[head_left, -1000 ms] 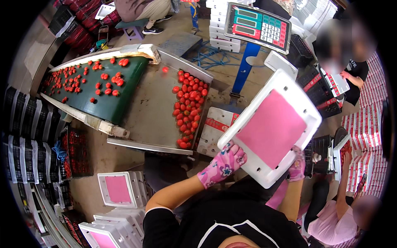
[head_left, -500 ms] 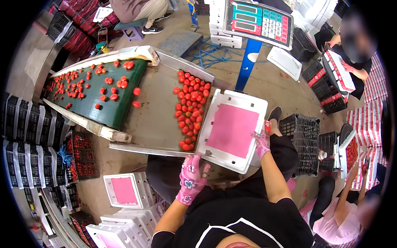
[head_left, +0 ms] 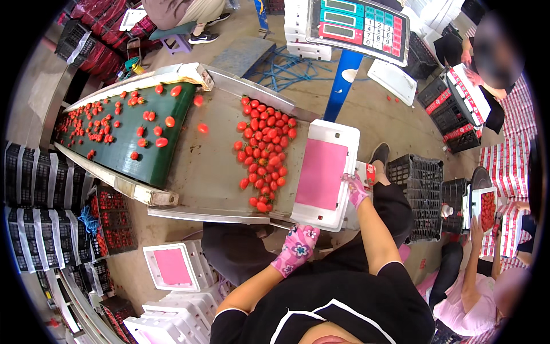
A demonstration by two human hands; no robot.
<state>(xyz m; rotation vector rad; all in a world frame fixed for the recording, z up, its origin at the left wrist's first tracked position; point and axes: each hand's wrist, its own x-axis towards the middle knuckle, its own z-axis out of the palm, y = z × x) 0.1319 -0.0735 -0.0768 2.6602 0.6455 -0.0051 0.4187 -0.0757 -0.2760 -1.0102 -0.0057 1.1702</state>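
A white foam box (head_left: 338,131) with a pink sheet (head_left: 322,172) in its bottom stands against the right end of the metal chute (head_left: 200,166), and it looks tilted. My right hand (head_left: 356,190), in a pink glove, grips the box's right rim. At the near left corner of the box is my left hand (head_left: 297,247), in a flowered pink glove, its fingers curled against the edge and partly hidden. Red cherry tomatoes (head_left: 264,149) lie heaped at the chute's right end, just left of the box.
A green conveyor belt (head_left: 134,123) carries more tomatoes from the left. A scale display (head_left: 358,28) on a blue post rises behind the box. Black crates (head_left: 415,195) stand at right, stacked white boxes (head_left: 172,312) at lower left. Other people sit around the edges.
The box has tilted, so its pink sheet looks narrower. My left hand has moved right, from the chute's edge to the box's near corner. Tomatoes have spread slightly, and others drop off the belt.
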